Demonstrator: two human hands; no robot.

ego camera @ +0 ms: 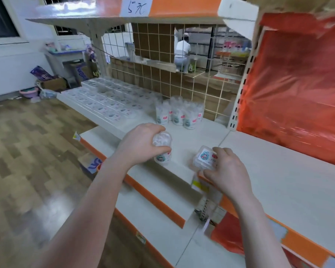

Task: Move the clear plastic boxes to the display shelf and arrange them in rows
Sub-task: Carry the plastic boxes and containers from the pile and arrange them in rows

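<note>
Rows of clear boxes (112,101) seemingly fill the display shelf (184,141) already, while left hand (141,144) and right hand (225,169) each grip another box.

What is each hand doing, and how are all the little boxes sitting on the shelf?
left hand: grips a round clear tub
round clear tub: upright, at the shelf front
right hand: holds a square clear box
square clear box: tilted, label up
standing tubs: upright, clustered
flat boxes: lying in rows
shelf: partly filled
</note>
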